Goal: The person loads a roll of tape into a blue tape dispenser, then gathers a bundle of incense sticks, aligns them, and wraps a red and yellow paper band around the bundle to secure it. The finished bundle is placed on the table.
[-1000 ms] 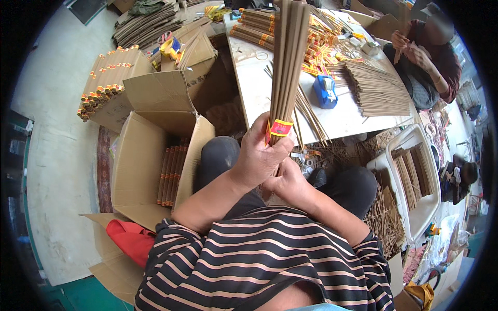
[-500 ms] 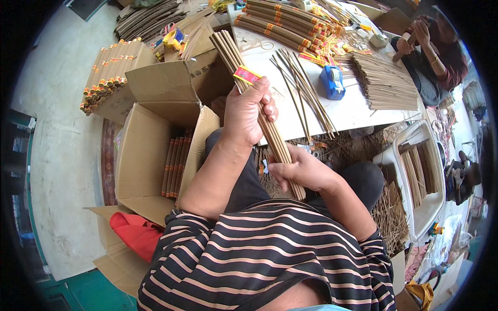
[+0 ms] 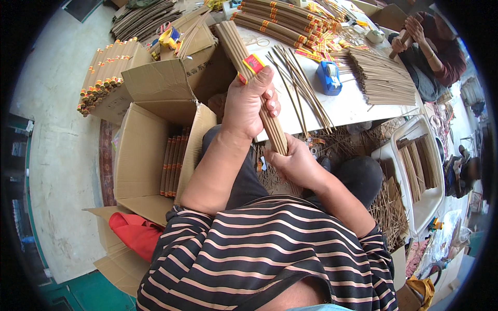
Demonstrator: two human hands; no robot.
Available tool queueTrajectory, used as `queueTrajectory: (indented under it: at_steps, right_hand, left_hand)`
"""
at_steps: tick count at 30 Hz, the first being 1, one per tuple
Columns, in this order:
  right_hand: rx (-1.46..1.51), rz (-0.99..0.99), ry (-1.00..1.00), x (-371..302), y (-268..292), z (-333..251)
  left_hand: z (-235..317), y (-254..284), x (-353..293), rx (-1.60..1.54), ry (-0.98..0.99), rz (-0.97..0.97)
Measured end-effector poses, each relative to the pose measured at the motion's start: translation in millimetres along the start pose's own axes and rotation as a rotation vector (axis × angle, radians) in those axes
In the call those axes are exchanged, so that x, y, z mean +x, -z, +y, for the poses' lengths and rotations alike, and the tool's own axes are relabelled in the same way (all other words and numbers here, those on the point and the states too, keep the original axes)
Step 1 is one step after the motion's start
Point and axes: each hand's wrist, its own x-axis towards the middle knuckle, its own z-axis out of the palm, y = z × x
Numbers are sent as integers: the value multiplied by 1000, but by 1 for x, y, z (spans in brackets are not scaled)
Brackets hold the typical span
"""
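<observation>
A bundle of brown incense sticks (image 3: 234, 47) slants across in front of me, its far end over the table edge. Around its upper part sits a red and yellow paper label (image 3: 253, 64). My left hand (image 3: 251, 101) is closed round the bundle just below that label, thumb up along the sticks. Lower down, my right hand (image 3: 296, 165) is wrapped round the bundle near its lower end, which it partly hides. Several loose incense sticks (image 3: 298, 85) lie on the table beyond my hands, with a blue tape dispenser (image 3: 329, 78) to their right.
At left stands an open cardboard box (image 3: 150, 150) holding labelled bundles; more labelled bundles (image 3: 106, 65) are stacked behind it. Bundles (image 3: 275, 26) and a pile of sticks (image 3: 381, 78) cover the white table (image 3: 358, 115). A white tub (image 3: 433, 199) is at right. Another person (image 3: 441, 52) sits far right.
The bundle has turned a little in my hands, and more of the label faces up. My right hand has shifted slightly along the lower sticks and now covers more of them.
</observation>
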Motion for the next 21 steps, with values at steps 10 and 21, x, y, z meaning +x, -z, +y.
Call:
queueTrajectory:
  at_steps: [10, 21]
  right_hand:
    - [-345, 105, -61, -1, -1, -4]
    - [226, 32, 351, 20, 39, -31]
  left_hand:
    - [-8, -4, -3, 93, -44, 166]
    - [0, -1, -23, 44, 104, -19]
